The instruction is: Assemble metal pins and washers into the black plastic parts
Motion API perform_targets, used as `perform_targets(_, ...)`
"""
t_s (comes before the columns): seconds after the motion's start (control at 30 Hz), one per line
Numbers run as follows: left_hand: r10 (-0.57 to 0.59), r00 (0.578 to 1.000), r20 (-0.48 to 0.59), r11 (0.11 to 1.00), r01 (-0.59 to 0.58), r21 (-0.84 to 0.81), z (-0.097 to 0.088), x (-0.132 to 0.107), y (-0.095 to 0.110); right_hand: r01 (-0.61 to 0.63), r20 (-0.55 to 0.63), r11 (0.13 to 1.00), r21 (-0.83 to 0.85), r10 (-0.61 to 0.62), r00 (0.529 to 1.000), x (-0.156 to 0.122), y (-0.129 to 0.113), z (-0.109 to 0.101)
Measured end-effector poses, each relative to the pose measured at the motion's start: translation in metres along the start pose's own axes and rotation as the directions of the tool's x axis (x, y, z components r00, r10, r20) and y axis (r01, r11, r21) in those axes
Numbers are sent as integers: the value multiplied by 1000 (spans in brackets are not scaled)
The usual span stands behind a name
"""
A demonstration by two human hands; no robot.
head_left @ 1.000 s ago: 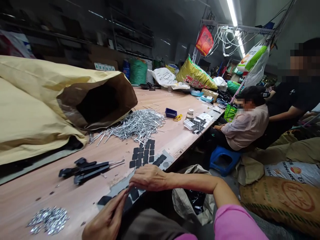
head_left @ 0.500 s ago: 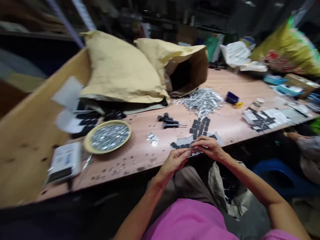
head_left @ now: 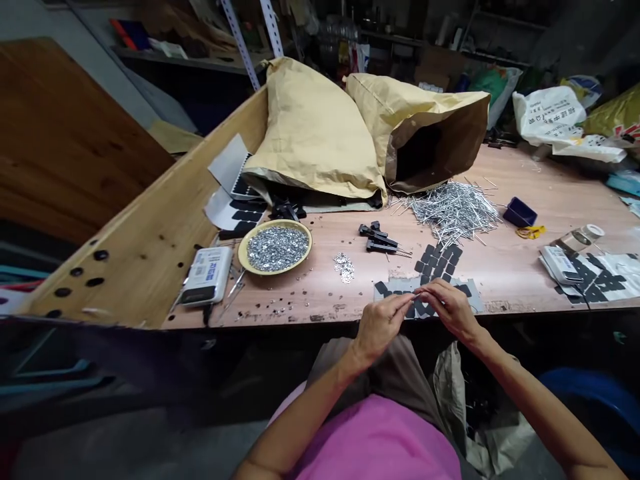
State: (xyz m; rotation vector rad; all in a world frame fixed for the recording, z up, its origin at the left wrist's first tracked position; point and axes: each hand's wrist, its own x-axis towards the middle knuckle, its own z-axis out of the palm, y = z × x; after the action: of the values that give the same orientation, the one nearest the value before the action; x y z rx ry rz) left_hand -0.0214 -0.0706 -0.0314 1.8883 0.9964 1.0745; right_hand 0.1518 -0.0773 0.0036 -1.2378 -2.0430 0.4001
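My left hand [head_left: 383, 325] and my right hand [head_left: 450, 308] meet at the table's front edge, fingertips pinched together. Whatever sits between them is too small and covered to name. Just beyond lies a grey sheet [head_left: 473, 297] carrying black rounded patches [head_left: 434, 262], partly hidden by my fingers. Further back is a heap of thin metal pins [head_left: 457, 210]. Several black plastic pieces with metal rods [head_left: 381, 240] rest left of the patches. A small pile of metal washers [head_left: 344, 268] lies closer to a yellow bowl [head_left: 242, 257] filled with similar shiny bits.
Two big paper sacks [head_left: 315, 133] stand at the back, the right one gaping. A wooden board [head_left: 165, 220] walls the left side. A white box [head_left: 206, 277] sits by the bowl. At right are a blue tray [head_left: 520, 212] and a clear jar [head_left: 580, 237].
My view has swung left, so the table and everything on it appear further right. Both hands stay pinched together over the front edge.
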Motion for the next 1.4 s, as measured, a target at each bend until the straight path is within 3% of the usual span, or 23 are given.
perform_targets(0.1,104,991,-81,940,-72,332,6,-3,-3,-62,-43,998,-8,62,997,2,0,8)
perform_targets(0.17,148,984,-99,899,-93,428,6,-3,-3,-57,-63,998,-25,55,996,4,-1,10)
perform_targets(0.37,210,972,-106,880,-140,453,3,1,-4,34,-82,988,-151,-47,996,12,-3,13)
perform_targets(0.53,155,984,-88,897,-103,430,7,0,-3,-44,-84,978,-205,27,996,17,3,19)
perform_targets(0.63,52,993,-106,961,-21,275,8,2,-2,-174,-56,973,-151,167,984,19,4,20)
perform_targets(0.73,-204,974,-97,974,192,-123,8,9,-2,-351,-67,932,-87,346,936,18,6,15)
perform_targets(0.77,-298,953,-57,918,269,-293,8,12,-2,-410,-77,911,-44,406,911,17,7,13)
perform_targets(0.87,-470,877,103,622,412,-666,9,22,-6,-488,-39,860,151,499,866,10,8,16)
perform_targets(0.93,-519,838,167,484,449,-751,13,26,-8,-463,27,834,300,477,878,4,7,24)
perform_targets(0.97,-531,827,183,458,462,-759,15,27,-8,-449,46,813,371,467,883,1,5,29)
perform_targets(1.03,-539,825,167,482,465,-742,20,27,-8,-451,72,743,494,482,873,-6,1,40)
perform_targets(1.13,-512,857,67,593,408,-694,27,26,-7,-541,183,602,588,552,814,-14,1,46)
perform_targets(1.17,-504,862,46,614,396,-683,30,25,-7,-567,212,589,576,562,799,-17,4,45)
perform_targets(1.23,-505,860,65,616,412,-671,36,24,-9,-551,139,697,459,556,819,-21,17,34)
perform_targets(1.3,-529,839,124,597,472,-649,41,22,-14,-462,-79,869,175,480,874,-25,38,18)
perform_targets(1.33,-544,827,139,596,498,-630,43,20,-18,-423,-183,906,-12,414,892,-26,52,8)
perform_targets(1.4,-570,817,86,641,507,-576,45,15,-29,-390,-295,849,-356,294,909,-28,80,-11)
